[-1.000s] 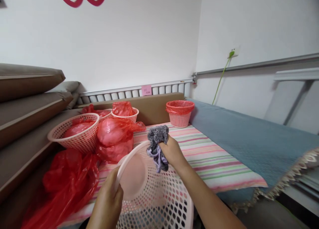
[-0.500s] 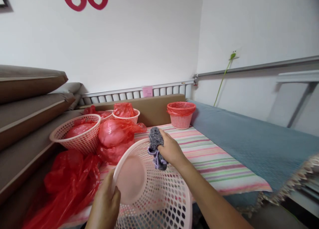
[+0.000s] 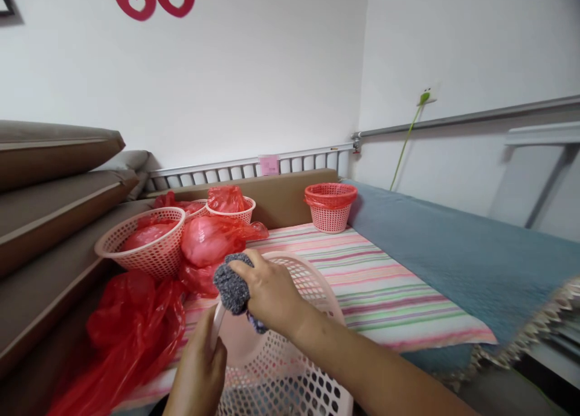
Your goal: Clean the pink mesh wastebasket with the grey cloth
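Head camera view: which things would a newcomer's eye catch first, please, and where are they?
Probably first the large pink basket at bottom centre, gripped at its rim by the left hand, while the right hand holds a bunched grey cloth near that rim. Then the shiny red plastic bag crumpled at lower left, and the red hearts high on the wall at upper left.

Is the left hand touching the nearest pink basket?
Touching: the head view shows the left hand gripping the pink basket by its rim, thumb inside.
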A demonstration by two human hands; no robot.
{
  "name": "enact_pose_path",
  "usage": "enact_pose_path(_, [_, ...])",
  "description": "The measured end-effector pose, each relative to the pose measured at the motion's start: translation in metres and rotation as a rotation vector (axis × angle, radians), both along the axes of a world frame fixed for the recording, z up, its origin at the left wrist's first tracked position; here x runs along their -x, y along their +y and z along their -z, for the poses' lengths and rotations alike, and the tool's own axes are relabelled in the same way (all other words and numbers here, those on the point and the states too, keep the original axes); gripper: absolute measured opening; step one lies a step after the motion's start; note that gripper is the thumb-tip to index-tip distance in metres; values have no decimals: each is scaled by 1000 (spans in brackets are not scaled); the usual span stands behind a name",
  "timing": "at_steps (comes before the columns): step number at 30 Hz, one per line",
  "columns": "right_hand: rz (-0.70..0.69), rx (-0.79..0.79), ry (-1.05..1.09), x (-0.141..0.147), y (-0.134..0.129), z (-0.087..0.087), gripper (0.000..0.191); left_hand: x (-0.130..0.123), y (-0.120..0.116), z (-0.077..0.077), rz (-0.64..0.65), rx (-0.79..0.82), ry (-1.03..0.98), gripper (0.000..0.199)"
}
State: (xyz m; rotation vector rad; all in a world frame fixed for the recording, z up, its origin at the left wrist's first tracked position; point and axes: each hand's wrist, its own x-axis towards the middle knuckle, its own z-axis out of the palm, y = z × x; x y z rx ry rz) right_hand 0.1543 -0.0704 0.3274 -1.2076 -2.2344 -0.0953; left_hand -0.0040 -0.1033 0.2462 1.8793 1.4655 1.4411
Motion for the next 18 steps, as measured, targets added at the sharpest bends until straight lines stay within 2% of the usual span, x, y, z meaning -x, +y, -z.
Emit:
enact_pose_path(6, [136,25,33,-14,8,4,50,-5,3,-7,51,19,15,48])
enact_pose_path(13, [159,46,143,-27,6,7,47,-8,-9,-6,27,47,-63,42])
enact_pose_path(18, [217,61,268,-45,8,20,52,3,-11,-1,98,32,77,42])
